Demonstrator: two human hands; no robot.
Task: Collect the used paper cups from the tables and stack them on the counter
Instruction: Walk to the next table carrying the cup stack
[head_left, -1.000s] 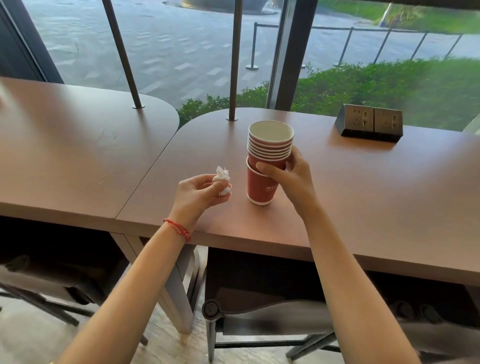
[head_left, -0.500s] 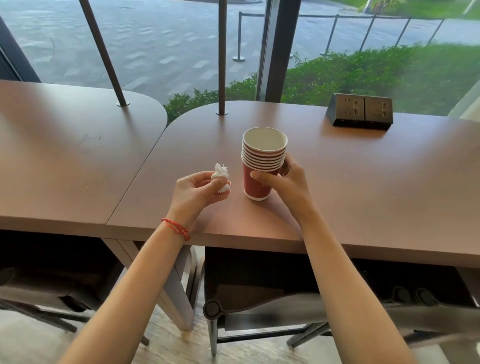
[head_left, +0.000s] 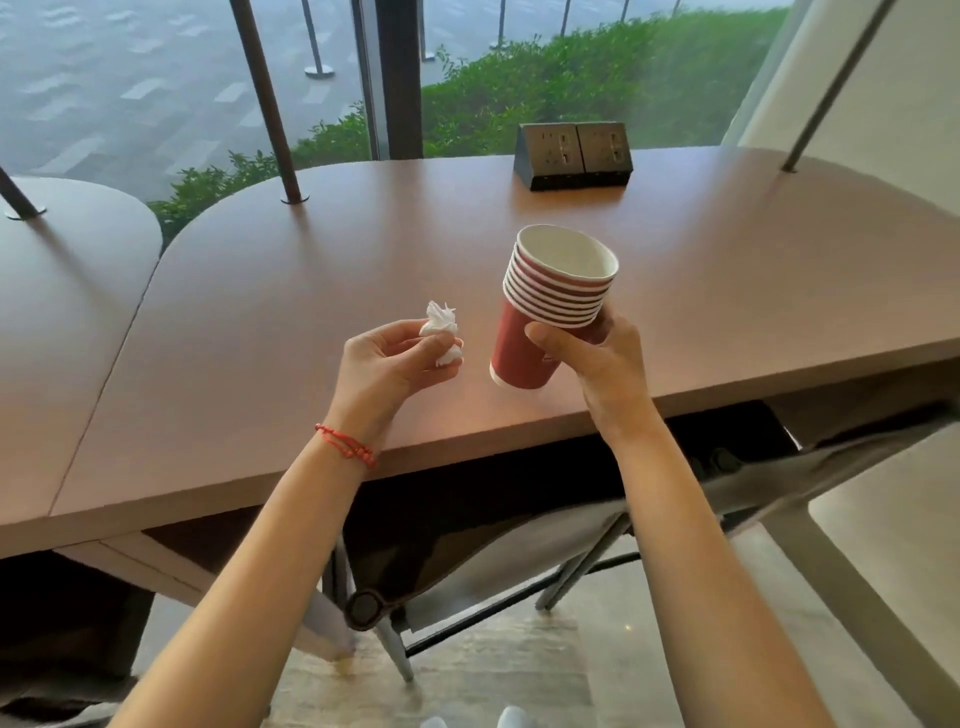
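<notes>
A stack of several red paper cups (head_left: 545, 306) with white rims is lifted off the brown table (head_left: 322, 291) and tilted to the right. My right hand (head_left: 597, 364) is wrapped around the lower part of the stack. My left hand (head_left: 389, 364) hovers over the table just left of the cups, pinching a crumpled white tissue (head_left: 441, 332) between thumb and fingers. A red string bracelet sits on my left wrist.
A black double socket box (head_left: 571, 156) stands at the table's far edge. Slanted metal posts (head_left: 270, 104) rise from the tabletops by the window. A second table (head_left: 62, 291) adjoins on the left. A chair (head_left: 467, 551) is tucked under the table in front of me.
The cup stack has been lifted off the table and tilted in my right hand. My view has swung to the right. My left hand still holds the tissue.
</notes>
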